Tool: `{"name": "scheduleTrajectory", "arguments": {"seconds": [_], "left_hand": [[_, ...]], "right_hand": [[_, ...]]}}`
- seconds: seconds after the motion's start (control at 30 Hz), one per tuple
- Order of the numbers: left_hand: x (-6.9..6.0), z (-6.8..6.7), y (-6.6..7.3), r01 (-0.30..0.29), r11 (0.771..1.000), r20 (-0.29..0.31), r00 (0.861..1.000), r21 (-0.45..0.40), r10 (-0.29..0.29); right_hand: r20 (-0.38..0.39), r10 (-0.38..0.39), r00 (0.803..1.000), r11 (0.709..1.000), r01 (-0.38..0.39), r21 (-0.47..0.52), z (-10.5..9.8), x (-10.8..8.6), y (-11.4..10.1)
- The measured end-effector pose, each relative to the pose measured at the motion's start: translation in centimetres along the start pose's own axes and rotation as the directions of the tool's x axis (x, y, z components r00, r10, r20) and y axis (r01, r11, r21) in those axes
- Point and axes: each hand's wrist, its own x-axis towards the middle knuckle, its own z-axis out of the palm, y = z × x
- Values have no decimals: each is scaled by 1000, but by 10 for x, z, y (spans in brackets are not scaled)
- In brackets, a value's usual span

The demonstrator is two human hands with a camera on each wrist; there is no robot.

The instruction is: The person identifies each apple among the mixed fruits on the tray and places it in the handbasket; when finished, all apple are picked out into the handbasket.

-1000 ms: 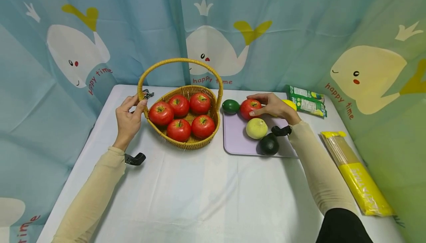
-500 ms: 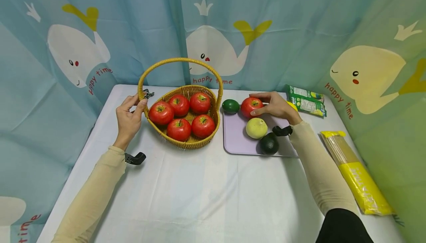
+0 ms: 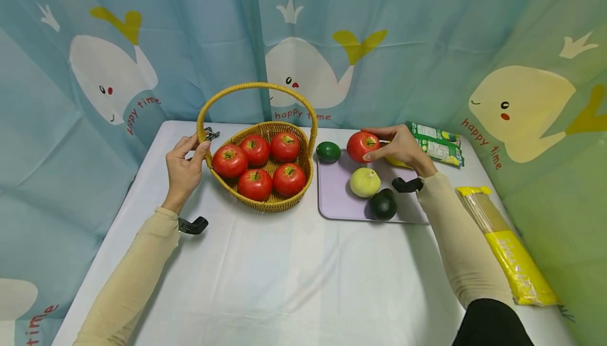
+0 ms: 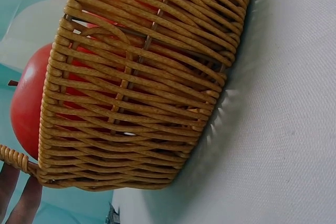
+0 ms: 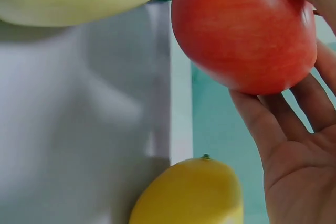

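Note:
My left hand [image 3: 182,169] pinches the left base of the wicker basket's handle [image 3: 256,85]; only its fingertips show in the left wrist view. Several red apples [image 3: 255,185] lie in the basket [image 3: 280,206]. My right hand [image 3: 403,148] grips another red apple [image 3: 362,145] between thumb and fingers. In the right wrist view, this apple [image 5: 244,30] hangs over the rim of the lilac tray [image 3: 338,210]. On the tray sit a pale yellow-green round fruit [image 3: 365,182] and a dark avocado [image 3: 382,205]. A yellow lemon [image 5: 189,195] is partly hidden under my right hand in the head view.
A small dark green fruit [image 3: 328,151] lies at the tray's back left corner. Green packets [image 3: 441,148] are at the back right of the white table [image 3: 294,277]. A yellow noodle pack [image 3: 512,256] lies along the right edge. Printed curtains [image 3: 213,25] enclose the back and sides.
My right hand has lifted the apple slightly and shifted it back and to the right. More of the lemon shows beneath the hand. My left hand and the basket have stayed in place.

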Motion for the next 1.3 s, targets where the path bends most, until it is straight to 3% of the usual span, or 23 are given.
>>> {"name": "scheduleTrajectory", "arguments": {"seconds": [0.6,1.1,1.3], "left_hand": [[0,1,-1,-4,1000,-9,1000,21,4],[0,1,-1,-6,999,-13,1000,37,7],[0,1,-1,12,999,-13,1000,37,-12]], "right_hand": [[-2,-141,990,984,140,111,1,-6,-26],[66,-207,976,966,193,174,28,-17,-60],[111,-264,958,956,245,160,39,-19,-71]]}}
